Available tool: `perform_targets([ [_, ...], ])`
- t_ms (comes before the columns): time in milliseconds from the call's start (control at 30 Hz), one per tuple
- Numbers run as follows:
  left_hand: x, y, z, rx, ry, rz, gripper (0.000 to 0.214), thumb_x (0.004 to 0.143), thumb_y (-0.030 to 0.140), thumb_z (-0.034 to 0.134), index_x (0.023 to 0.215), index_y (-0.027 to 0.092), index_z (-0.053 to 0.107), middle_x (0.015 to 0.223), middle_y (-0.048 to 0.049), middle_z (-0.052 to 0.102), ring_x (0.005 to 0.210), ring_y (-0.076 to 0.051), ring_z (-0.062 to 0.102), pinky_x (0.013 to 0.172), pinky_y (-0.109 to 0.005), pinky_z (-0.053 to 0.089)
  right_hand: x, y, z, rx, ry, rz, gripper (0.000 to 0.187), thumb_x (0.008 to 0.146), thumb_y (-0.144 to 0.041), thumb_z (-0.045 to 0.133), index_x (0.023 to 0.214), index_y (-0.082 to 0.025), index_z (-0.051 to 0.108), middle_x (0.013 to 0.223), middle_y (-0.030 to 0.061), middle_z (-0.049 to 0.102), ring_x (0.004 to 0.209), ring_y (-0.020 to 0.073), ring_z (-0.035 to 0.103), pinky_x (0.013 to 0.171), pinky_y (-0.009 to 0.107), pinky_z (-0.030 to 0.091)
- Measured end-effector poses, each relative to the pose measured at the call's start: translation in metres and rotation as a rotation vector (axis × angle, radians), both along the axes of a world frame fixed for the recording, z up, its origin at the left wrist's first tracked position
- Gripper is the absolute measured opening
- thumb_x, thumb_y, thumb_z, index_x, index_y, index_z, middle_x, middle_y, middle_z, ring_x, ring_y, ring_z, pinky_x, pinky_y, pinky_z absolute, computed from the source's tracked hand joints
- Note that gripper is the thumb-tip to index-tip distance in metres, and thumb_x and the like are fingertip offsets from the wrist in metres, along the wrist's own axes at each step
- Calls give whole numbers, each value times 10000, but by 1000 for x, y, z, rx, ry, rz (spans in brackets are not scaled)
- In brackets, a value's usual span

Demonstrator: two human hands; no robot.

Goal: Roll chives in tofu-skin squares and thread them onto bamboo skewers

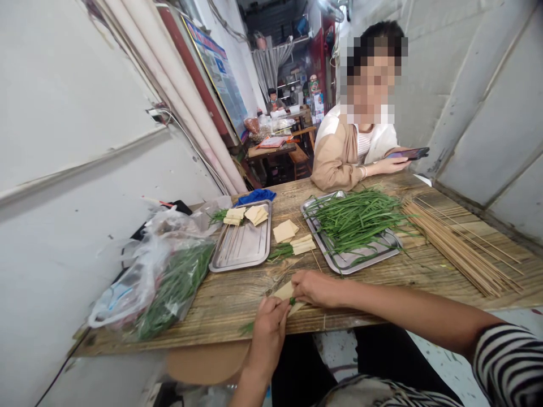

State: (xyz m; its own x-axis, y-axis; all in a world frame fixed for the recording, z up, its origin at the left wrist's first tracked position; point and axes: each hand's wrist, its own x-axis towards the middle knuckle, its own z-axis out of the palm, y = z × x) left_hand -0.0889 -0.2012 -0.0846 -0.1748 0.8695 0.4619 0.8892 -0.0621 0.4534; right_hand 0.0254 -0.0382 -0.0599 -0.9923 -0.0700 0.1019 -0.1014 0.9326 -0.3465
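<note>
Worktop edge: Both hands work near the front rim of the wooden worktop (212, 308), the seated person's dark-clad legs (299, 367) just below it.
Room to move: Planks show between the hands and the two metal trays beyond; a wall (55, 254) stands to the left.
Left grip: The left hand (270, 329) is closed, fingers pinching the lower end of one pale sheet (283, 291) with thin greens (246, 328) poking out beside it.
Right grip: The right hand (316, 289) is closed too, its fingertips bunched on the sheet's opposite side.
Sheet in hand: One, between the two grips, low over the planks.
Trays: Two; the left tray (250, 250) carries two groups of pale pieces, the right tray (339, 262) a heap of long green stalks (360, 217).
Between trays: One stack of flat sheets (285, 230) and one group of rolled pieces (303, 245), touching.
Skewers: A bundle (456, 246) at right, too many to count.
Far left: Plastic bags (144, 282), number unclear, and one blue cloth (257, 196) behind the left tray.
Across: One person (339, 150) holds one phone (409, 154).
</note>
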Motion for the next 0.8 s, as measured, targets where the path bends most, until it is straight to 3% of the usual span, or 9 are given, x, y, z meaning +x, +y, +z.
perform_targets([
  [100,-2,-4,-12,83,9,-6,270,870,124,514,1095,218,629,846,-35,639,778,-149,554,717,-281,458,-2,4,-9,64,56,55,244,868,-207,534,641,-140,593,709,16,533,667,123,428,537,238,238],
  [233,-5,-8,-17,125,102,-66,296,870,85,495,1118,201,608,934,-60,642,859,-163,557,780,-309,475,3,1,-16,157,101,150,175,891,-169,475,758,-144,586,757,14,543,702,133,446,580,239,291],
  [367,-7,-8,-12,57,268,-138,276,901,130,443,1140,157,578,972,-95,641,882,-193,544,794,-355,494,10,-8,-15,253,128,145,142,896,-161,448,832,-135,572,826,49,566,775,170,474,671,276,366],
  [533,-7,-5,-10,-37,403,-173,260,920,139,375,1064,132,592,861,-98,624,820,-201,542,719,-352,517,13,-16,-6,335,103,174,111,866,-209,507,874,-131,586,898,81,589,839,204,502,755,313,409],
  [800,5,-3,12,-121,337,-133,146,888,159,465,916,170,607,774,-57,574,768,-181,537,709,-331,506,11,-26,0,315,48,98,191,856,-239,540,922,-72,605,880,103,600,816,205,520,734,316,413],
])
